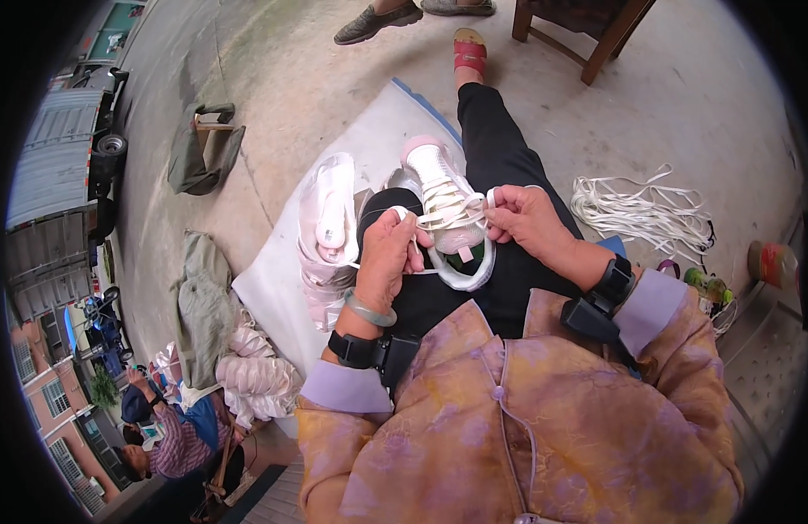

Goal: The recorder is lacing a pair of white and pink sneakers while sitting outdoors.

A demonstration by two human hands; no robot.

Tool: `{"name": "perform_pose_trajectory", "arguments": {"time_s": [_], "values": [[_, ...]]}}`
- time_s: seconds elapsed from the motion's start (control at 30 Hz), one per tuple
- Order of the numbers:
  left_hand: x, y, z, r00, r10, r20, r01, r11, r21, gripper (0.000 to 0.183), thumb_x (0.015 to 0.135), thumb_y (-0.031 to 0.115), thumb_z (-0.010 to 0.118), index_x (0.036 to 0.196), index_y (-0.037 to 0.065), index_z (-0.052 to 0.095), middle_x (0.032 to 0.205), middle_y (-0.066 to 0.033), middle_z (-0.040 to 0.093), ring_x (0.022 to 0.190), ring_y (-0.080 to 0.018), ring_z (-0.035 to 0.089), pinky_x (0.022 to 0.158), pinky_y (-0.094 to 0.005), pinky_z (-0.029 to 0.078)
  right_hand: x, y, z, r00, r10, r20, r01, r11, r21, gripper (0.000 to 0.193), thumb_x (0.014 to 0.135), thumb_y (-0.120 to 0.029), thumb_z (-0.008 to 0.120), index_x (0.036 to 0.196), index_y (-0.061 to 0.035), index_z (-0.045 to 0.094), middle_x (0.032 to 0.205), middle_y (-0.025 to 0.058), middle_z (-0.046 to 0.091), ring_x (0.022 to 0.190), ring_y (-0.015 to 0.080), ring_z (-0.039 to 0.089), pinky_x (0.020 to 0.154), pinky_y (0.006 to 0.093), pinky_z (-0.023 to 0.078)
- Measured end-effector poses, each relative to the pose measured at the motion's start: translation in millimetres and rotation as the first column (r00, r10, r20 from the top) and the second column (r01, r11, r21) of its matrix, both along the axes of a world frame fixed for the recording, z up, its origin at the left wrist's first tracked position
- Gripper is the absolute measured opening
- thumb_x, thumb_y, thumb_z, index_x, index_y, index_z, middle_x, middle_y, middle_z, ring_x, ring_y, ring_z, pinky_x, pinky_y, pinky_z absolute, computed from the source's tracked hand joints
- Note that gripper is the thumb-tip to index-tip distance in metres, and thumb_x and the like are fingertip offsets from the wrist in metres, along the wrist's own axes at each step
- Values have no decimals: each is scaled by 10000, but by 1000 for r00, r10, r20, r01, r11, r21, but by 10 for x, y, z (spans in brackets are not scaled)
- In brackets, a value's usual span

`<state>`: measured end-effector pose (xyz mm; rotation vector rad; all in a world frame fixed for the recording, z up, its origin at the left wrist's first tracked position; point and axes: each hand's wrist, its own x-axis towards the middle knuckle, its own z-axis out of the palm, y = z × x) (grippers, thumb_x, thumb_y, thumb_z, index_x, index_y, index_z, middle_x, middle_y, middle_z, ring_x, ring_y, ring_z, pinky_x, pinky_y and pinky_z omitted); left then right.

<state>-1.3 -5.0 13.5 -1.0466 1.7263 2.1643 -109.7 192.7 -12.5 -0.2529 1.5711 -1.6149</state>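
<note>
A white and pink sneaker (437, 179) rests on my lap with its toe pointing away from me. White shoelace (441, 199) crosses its upper in several rows, and the open collar faces me. At the left side of the tongue, my left hand (389, 251) pinches one end of the lace, fingers closed. On the other side, my right hand (528, 221) pinches the other lace end between thumb and fingertips. The lace runs between both hands over the top of the shoe. Each wrist wears a black strapped device, and a bangle circles the left one.
Beside my left knee, more pale sneakers (330, 205) stand on a white sheet (286, 262). Bundled pale shoes (255, 371) lie further left, near a grey-green cloth (203, 297). Loose white laces (640, 210) are heaped at right, near a bottle (771, 265). Another person (172, 437) sits at lower left.
</note>
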Motion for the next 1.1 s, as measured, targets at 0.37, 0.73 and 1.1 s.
{"name": "perform_pose_trajectory", "arguments": {"time_s": [0.37,0.73,1.1], "values": [[230,212,106,997,-69,-31,45,870,-491,256,945,222,475,813,23,569,677,-25,587,467,-57,491,431,-197,387,80,75,-186,991,-130,-29,129,991,-36,73,874,-73,576,914,-19,605,768,3,609,673,57,588,584,186,471],[361,117,-20,961,-160,-226,-95,576,-812,196,915,164,553,811,5,603,623,19,503,560,-77,414,514,-234,349,80,-21,-285,899,8,-437,46,993,112,41,834,-52,582,813,-17,582,681,-5,570,613,43,518,516,209,415],[229,162,-49,979,130,-158,-171,942,-287,81,903,113,531,884,51,484,610,-22,526,421,-66,461,379,-188,361,40,36,-21,844,225,-487,10,901,434,250,752,-251,651,667,-18,614,563,126,582,531,249,594,518,349,454]]}}
